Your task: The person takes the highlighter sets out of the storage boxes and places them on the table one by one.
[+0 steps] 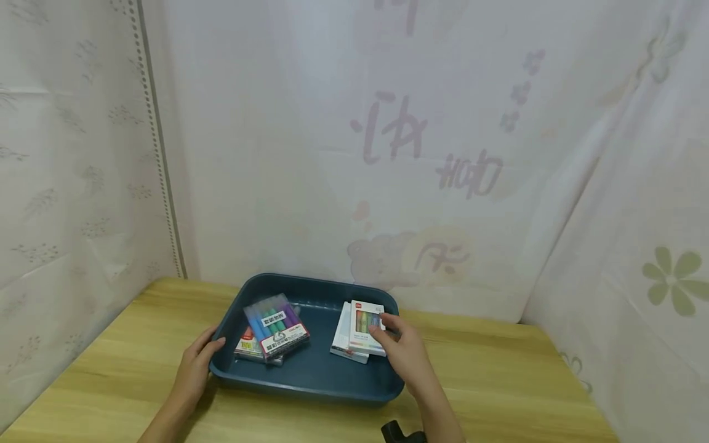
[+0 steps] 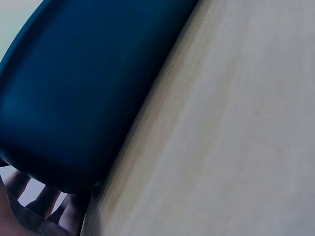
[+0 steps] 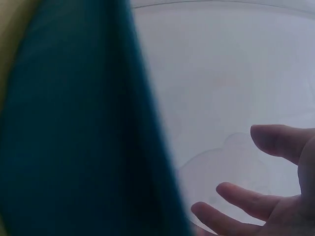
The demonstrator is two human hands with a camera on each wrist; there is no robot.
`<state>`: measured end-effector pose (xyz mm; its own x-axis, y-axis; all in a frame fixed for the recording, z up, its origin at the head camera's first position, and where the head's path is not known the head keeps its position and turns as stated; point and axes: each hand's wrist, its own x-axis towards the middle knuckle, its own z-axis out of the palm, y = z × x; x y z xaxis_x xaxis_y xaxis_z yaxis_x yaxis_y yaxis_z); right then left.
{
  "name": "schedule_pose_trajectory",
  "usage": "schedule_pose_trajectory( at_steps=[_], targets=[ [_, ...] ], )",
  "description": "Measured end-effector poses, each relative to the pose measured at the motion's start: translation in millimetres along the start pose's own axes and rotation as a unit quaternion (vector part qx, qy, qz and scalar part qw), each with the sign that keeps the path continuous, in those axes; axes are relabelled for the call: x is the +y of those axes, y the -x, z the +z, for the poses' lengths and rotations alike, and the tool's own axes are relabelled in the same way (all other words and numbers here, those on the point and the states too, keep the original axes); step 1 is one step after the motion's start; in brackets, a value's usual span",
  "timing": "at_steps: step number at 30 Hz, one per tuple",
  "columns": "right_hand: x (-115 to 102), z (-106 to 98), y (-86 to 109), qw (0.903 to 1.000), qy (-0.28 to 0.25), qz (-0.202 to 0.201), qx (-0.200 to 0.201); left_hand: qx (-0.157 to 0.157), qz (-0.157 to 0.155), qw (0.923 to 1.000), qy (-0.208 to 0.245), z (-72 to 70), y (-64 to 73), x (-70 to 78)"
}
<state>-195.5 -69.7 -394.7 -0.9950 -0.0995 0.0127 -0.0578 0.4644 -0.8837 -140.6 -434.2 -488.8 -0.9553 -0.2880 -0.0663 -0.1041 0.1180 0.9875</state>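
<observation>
While left hand [image 1: 195, 363] grips the tray [image 1: 316, 375], right hand [image 1: 407, 354] has fingers spread loose at white box [image 1: 362, 319], contact unclear. Box and marker pack [image 1: 277, 326] already inside, each stacked on another; remaining work, can't tell.

Lower left of centre, I can make out 套装勿拆 on the white sticker [image 1: 273, 319] of the pen pack [image 1: 259, 315]; the printing on its front band [image 1: 285, 341] is too small for me. The white box [image 1: 364, 323] right of it bears a tiny red mark, unreadable from here. Right of centre, the curtain [image 1: 310, 154] shows purple lettering, seemingly an H and an O.
</observation>
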Motion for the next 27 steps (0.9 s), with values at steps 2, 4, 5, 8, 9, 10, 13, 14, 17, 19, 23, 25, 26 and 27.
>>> schedule_pose_trajectory(
  at_steps=[2, 4, 5, 8, 9, 10, 13, 14, 17, 19, 23, 25, 26, 27],
  targets=[
    [3, 3, 0.2, 0.9999, 0.009, -0.006, -0.004, 0.000, 0.003, 1.0000, 0.005, -0.1, -0.8, -0.2],
    [4, 6, 0.4, 0.9997, 0.018, -0.011, -0.010, 0.002, 0.003, 1.0000, 0.004, -0.3, -1.3, 0.0],
    [5, 8, -0.1, 0.9996, 0.024, -0.014, -0.011, 0.003, 0.006, 1.0000, 0.004, -0.3, -1.6, -0.3],
    [8, 14, -1.7, 0.9975, 0.065, -0.023, -0.018, 0.005, 0.010, 0.9999, 0.004, 0.0, -1.8, -0.6],
    [9, 15, -2.2, 0.9960, 0.082, -0.029, -0.021, 0.006, 0.010, 0.9999, 0.006, 0.3, -1.4, -0.7],
    [10, 17, -2.7, 0.9942, 0.100, -0.034, -0.024, 0.005, 0.012, 0.9999, 0.008, 0.4, -1.4, -1.4],
    [12, 21, -2.7, 0.9886, 0.141, -0.040, -0.036, 0.007, 0.013, 0.9998, 0.011, 1.0, -0.3, -1.7],
    [12, 22, -2.3, 0.9874, 0.147, -0.044, -0.040, 0.007, 0.013, 0.9998, 0.013, 1.1, -0.1, -1.6],
    [10, 25, 0.2, 0.9840, 0.162, -0.054, -0.051, 0.006, 0.012, 0.9998, 0.015, 1.2, 0.9, -1.2],
    [10, 26, 1.8, 0.9809, 0.172, -0.065, -0.062, 0.003, 0.010, 0.9998, 0.016, 1.0, 1.1, -1.1],
    [9, 30, 4.9, 0.9735, 0.196, -0.086, -0.080, 0.001, 0.008, 0.9998, 0.016, 0.4, 0.9, -1.3],
    [9, 32, 6.4, 0.9668, 0.222, -0.093, -0.087, -0.004, 0.005, 0.9999, 0.014, 0.0, 0.0, -1.9],
    [9, 33, 7.3, 0.9635, 0.234, -0.095, -0.087, -0.005, 0.005, 0.9999, 0.013, -0.1, -0.4, -2.1],
    [8, 34, 8.1, 0.9603, 0.247, -0.096, -0.088, -0.007, 0.004, 0.9999, 0.011, -0.3, -0.8, -2.2]
  ],
)
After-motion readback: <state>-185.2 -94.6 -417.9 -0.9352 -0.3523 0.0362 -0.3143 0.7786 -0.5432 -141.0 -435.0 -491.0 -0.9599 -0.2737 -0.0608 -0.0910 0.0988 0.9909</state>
